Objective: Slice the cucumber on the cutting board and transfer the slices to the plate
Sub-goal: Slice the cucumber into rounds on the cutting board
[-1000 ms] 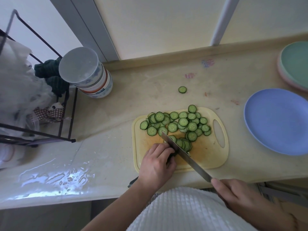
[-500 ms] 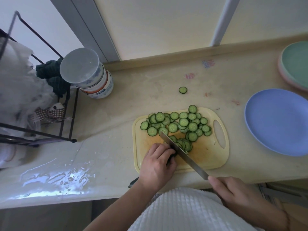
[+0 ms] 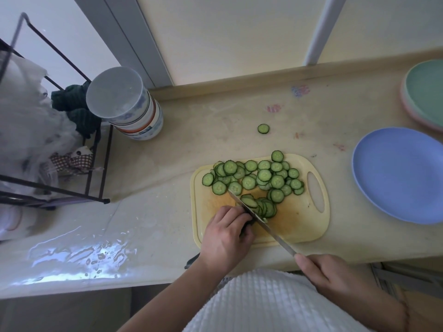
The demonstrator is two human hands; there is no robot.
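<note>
Curled fingers of the left hand hold down the last short piece of cucumber on the cutting board; the piece is almost fully hidden under the fingertips. The right hand grips the handle of the knife, which is covered by the hand. The blade runs diagonally across the near part of the board, and it stands just beside the left fingertips.

Right of the blade a short row of fresh slices leans together. Behind it, a wide pile of cucumber slices covers the far half of the board. One single slice lies alone on the counter, well apart from the board.

The blue plate sits to the right of the board, with no slices on it. Further right, at the edge of the view, there is a green plate on a pink one.
</note>
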